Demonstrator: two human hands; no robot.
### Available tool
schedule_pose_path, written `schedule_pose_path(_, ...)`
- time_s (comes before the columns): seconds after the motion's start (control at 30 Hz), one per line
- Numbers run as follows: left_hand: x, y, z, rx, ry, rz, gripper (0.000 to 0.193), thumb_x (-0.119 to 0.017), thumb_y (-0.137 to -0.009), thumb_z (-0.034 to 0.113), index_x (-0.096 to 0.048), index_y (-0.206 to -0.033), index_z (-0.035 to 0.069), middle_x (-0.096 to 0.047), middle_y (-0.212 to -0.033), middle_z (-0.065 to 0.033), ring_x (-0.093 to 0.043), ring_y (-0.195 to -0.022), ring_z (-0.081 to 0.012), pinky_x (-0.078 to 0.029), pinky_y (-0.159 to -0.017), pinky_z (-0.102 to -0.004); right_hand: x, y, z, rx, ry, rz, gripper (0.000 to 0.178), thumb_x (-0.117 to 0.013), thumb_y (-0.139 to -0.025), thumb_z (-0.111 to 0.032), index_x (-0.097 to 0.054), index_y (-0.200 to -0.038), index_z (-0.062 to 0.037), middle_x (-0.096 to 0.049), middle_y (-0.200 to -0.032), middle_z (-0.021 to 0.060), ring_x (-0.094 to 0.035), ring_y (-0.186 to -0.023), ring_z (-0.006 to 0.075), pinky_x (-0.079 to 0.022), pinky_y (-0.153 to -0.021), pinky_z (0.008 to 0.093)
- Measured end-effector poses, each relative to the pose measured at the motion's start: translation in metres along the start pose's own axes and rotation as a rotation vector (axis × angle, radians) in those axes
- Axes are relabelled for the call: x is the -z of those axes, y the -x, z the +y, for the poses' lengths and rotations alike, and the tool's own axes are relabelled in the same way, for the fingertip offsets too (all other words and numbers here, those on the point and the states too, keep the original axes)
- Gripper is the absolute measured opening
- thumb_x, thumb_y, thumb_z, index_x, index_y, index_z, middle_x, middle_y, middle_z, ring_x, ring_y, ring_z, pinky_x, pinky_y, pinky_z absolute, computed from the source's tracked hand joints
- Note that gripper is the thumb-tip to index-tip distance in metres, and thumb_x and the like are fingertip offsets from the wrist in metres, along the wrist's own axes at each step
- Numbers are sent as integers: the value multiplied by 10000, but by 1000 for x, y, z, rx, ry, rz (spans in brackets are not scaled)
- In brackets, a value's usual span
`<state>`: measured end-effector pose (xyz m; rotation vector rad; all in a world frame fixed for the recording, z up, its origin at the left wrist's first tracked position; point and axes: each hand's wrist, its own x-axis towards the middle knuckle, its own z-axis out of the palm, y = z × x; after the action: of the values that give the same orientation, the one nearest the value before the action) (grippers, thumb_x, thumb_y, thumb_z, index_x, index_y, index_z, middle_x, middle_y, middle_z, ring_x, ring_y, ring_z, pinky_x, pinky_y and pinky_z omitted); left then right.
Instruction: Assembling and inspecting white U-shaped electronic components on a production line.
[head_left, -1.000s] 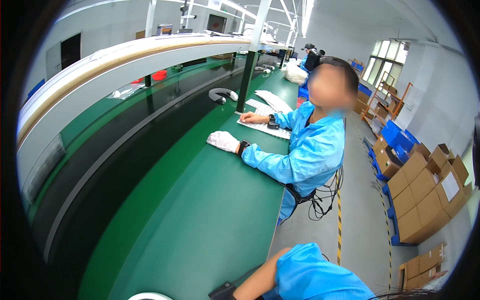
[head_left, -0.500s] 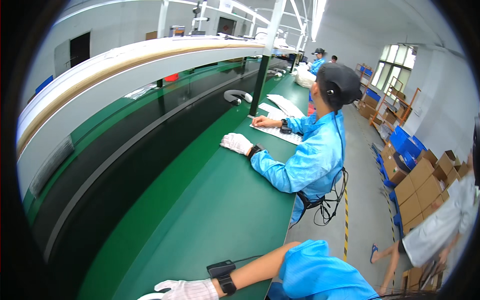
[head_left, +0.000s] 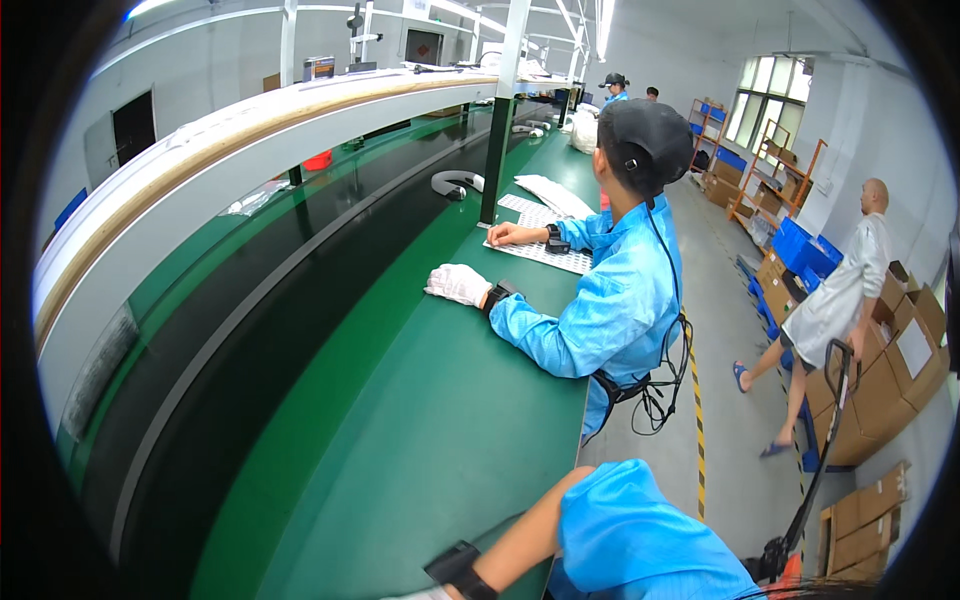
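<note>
At the lower edge only the cuff of the white glove on my right hand shows; its fingers are out of the picture. A black strap and a small black box sit at that wrist, below my blue sleeve. That hand is over the near end of the green bench. Nothing of my left hand is seen. Further along the bench sits a co-worker in blue with a black cap. Their gloved hand rests on the bench, the bare one on a white perforated sheet.
A dark conveyor belt runs along the left, under a long raised shelf. A white-and-grey U-shaped device lies beside the post. At right, a walking person grips a pallet-truck handle near cardboard boxes.
My right hand has slid down, mostly out of the picture; a white curved edge by its fingers is gone from view. The person at right has come further into view. The whole view has shifted.
</note>
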<state>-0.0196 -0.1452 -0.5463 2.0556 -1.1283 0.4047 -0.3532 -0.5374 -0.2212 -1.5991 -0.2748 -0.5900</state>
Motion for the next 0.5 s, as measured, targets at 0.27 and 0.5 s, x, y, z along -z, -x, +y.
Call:
schedule_pose_path(0.27,-42,61,-101,-145,144,47,590,-829,-921,242,-632,-1424,5,-720,-1239,-247,-698,-1095,-389,-548,-983,-439,49,11,65,213,493,-330,354,-592,-1015,-280,-643,-1204,15,-684,-1159,169,-654,-1102,297,-490,-1072,481)
schedule_pose_path(0.5,-13,85,-131,-81,-215,-27,614,-780,-934,274,-595,-1450,-3,-719,-1198,-251,-688,-1068,-426,-560,-935,-476,8,-10,-4,-106,164,-504,361,-617,-1003,-218,-622,-1320,-46,-719,-1129,114,-676,-1077,194,-537,-941,374)
